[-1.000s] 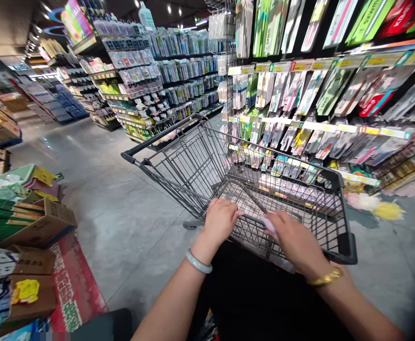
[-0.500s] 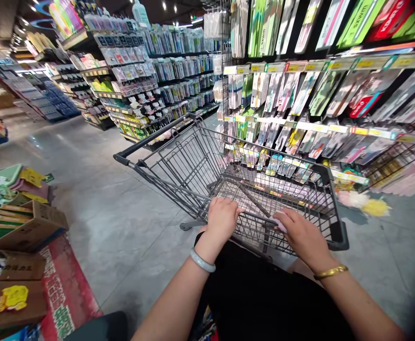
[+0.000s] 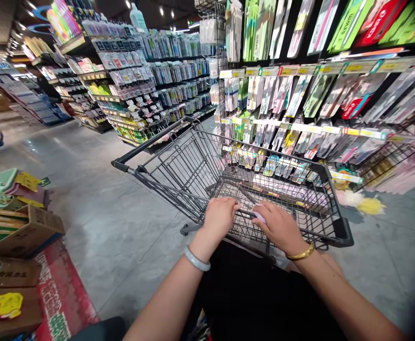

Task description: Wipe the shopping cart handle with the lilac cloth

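Cart [image 3: 344, 233] stands on floor [image 3: 115, 213], L hand [image 3: 218, 219] curled over its near long edge, approx. mid; R hand [image 3: 280, 226] pinches sm. lilac item [image 3: 259, 217] at same edge, nr L hand.

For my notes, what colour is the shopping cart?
The shopping cart is dark grey; see head view.

"sxwm": green pack [image 3: 345, 31], 2 o'clock, top row; again on striped pack [image 3: 259, 42], 1 o'clock, and camo pack [image 3: 313, 100], 2 o'clock, row below. Red pack [image 3: 377, 24], 2 o'clock: white letters, looks like "KDMR". Price tags [image 3: 358, 67], 2 o'clock: digits too small. Carton [image 3: 17, 272] and red mat [image 3: 56, 291], 8 o'clock: Chinese characters, too blurred.
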The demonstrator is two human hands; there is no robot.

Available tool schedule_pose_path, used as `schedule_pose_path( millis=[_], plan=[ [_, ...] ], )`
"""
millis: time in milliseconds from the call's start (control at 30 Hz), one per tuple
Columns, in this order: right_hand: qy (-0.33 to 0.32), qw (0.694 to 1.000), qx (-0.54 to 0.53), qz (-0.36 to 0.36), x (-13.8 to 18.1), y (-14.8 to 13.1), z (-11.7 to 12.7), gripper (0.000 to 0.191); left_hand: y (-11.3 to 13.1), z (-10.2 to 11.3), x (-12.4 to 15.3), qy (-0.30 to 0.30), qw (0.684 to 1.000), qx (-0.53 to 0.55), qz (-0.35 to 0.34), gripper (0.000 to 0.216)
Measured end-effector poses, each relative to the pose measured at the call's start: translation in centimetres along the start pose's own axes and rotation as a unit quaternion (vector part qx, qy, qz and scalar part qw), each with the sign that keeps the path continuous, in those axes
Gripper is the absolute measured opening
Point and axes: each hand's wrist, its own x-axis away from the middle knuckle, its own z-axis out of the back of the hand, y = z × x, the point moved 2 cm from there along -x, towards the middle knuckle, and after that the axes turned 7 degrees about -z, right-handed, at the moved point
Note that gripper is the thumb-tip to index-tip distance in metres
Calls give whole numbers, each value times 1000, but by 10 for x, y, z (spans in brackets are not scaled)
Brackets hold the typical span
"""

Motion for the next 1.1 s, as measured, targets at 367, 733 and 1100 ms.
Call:
schedule_pose_path(
  millis=[367, 733, 1100],
  plan=[
    [-54, 995, -1, -86, -25, -17, 0, 39, -65, 15, 6, -40, 994, -100, 22, 50],
    [-123, 982, 46, -136, -22, -9, 15, 36, -49, 12, 18, -6, 995, -94, 34, 50],
    [-57, 991, 27, -120, 3, 17, 22, 29, -51, 18, 16, -35, 995, -84, 37, 44]
  ],
)
